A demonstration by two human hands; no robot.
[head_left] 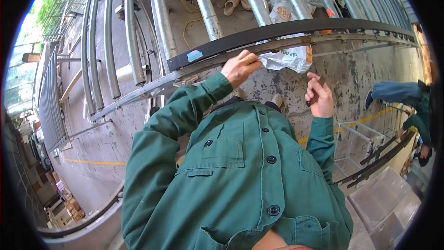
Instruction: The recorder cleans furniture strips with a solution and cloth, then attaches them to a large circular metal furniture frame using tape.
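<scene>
My left hand, with a ring on one finger, is closed at the near edge of a metal rail. Whether its fingertips grip the rail or something small cannot be made out. Along the rail lies a long black bar with a pale blue and white sticker at its left end. To the right, apart from the rail, my right hand is closed around a small, slim dark object; its ends show beyond the fingers, but its kind is unclear.
Grey metal tubes run away from me beyond the bar. A white plastic bag hangs or lies below the rail. Shoes and a yellow cord are on the floor. Another person is at the right, near wrapped boxes.
</scene>
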